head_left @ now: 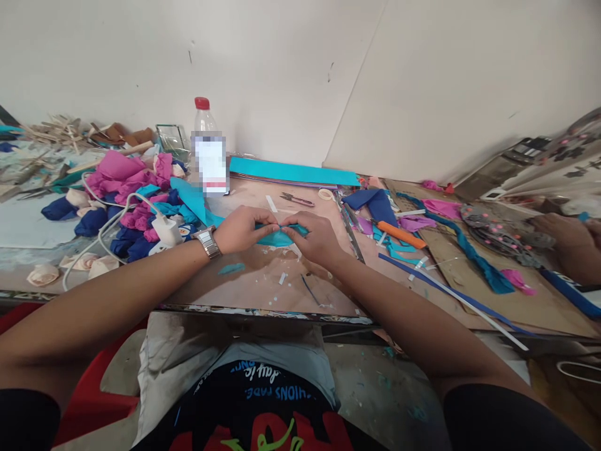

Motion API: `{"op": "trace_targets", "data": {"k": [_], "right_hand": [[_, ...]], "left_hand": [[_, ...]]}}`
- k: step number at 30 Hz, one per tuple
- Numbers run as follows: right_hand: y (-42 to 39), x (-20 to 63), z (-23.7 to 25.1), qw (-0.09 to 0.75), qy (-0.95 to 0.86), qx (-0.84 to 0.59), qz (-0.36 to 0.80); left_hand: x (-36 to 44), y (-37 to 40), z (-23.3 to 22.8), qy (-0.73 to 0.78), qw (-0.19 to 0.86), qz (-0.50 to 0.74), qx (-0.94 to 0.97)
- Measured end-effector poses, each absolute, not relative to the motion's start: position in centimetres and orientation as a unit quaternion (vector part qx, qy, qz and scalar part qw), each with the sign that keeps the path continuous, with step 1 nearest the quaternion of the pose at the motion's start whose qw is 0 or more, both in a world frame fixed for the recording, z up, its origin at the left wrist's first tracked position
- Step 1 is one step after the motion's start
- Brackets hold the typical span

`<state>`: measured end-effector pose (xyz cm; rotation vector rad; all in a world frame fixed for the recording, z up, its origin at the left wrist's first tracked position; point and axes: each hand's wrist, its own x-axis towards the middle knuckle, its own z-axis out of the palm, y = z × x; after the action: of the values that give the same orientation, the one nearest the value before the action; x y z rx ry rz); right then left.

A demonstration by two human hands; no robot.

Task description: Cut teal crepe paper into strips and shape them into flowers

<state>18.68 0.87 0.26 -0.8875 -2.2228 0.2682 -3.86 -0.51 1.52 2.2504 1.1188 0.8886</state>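
A turquoise fabric strip is stretched between my two hands, just above the table. My left hand, with a metal watch at the wrist, pinches it between thumb and fingers. Close against those fingertips, my right hand pinches the same strip, so the thumbs nearly meet. The left end of the cloth runs behind my left hand toward a turquoise piece by the pile. My fingers hide part of the fold between them.
Pink and blue fabric bundles, a white cable and a plug crowd the left. Behind are a bottle, a phone, turquoise strips and thread snips. An orange-handled cutter lies right, near another person's hand.
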Motion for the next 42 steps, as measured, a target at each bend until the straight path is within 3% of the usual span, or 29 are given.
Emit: {"op": "trace_targets", "data": {"k": [42], "right_hand": [[0.73, 18.28, 0.79, 0.301, -0.883, -0.330, 0.143]], "left_hand": [[-3.37, -0.74, 1.08, 0.416, 0.084, 0.241, 0.873]]}}
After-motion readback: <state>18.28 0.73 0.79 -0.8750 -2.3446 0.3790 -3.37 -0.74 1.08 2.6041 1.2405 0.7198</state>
